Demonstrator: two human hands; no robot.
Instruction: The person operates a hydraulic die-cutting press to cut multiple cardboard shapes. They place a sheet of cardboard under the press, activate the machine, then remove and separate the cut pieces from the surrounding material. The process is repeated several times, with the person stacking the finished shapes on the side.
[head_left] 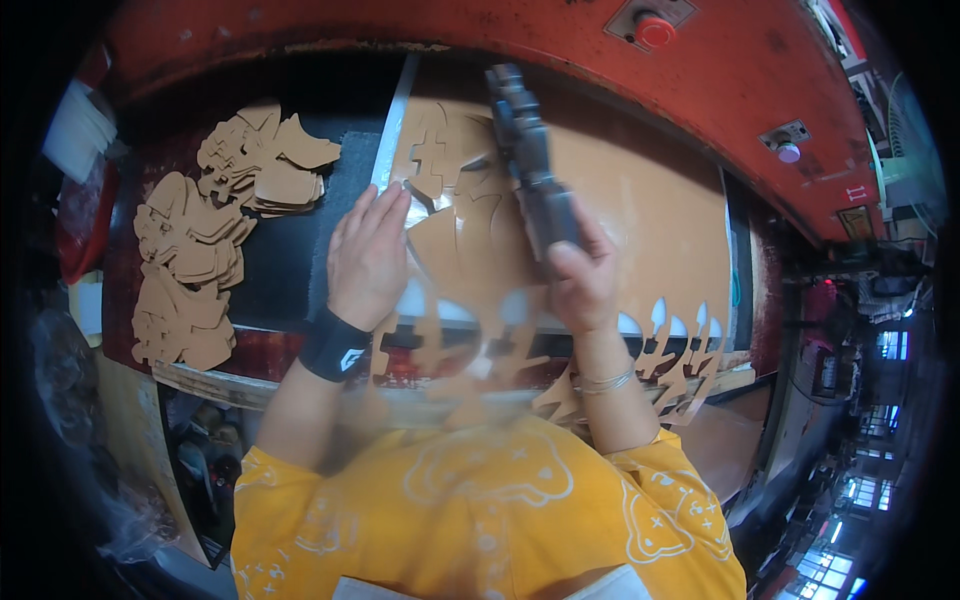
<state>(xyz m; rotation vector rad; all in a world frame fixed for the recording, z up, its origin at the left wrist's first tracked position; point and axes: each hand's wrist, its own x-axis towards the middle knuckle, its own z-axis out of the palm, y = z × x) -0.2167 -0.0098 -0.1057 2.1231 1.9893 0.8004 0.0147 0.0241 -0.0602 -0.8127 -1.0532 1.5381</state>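
By the red machine, the right grip clamps a dark tool over tan sheeting, left grip unclenched.

Head-worn fisheye view, facing down, close above left hand and right hand

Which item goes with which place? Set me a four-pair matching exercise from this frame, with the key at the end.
Things
1. black wristband
2. dark blocky object
3. stacked cut tan pieces
4. red push button

Places
A. gripped in the right hand
B. on the front of the red machine
C. around the wrist of the left hand
D. left of the tan sheet

Pairs: 1-C, 2-A, 3-D, 4-B
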